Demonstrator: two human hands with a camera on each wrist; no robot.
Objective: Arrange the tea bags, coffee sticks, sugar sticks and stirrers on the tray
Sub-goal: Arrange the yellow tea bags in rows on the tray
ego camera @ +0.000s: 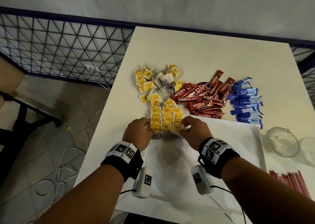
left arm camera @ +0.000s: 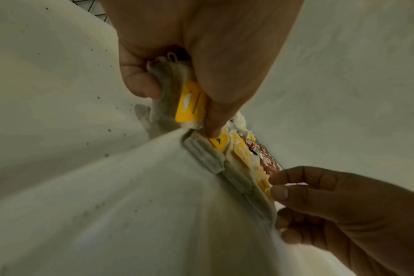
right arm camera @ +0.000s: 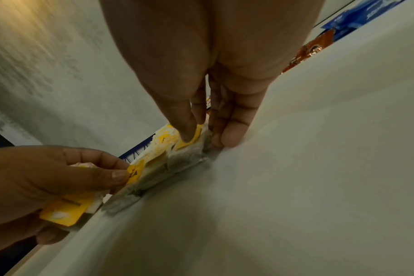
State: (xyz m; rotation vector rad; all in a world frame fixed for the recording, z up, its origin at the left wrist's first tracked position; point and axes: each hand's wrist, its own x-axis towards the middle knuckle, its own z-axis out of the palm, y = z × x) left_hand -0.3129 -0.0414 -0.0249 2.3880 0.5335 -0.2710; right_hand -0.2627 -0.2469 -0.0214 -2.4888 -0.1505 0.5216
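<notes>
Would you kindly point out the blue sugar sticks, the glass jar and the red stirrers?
blue sugar sticks (ego camera: 245, 102): head view, middle of the pile.
glass jar (ego camera: 282, 142): head view, its clear side wall.
red stirrers (ego camera: 289, 181): head view, middle of the bundle.

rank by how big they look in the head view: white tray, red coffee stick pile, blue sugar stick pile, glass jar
1. white tray
2. red coffee stick pile
3. blue sugar stick pile and glass jar: these look alike in size, and the jar lies nearer the camera, so unranked.
</notes>
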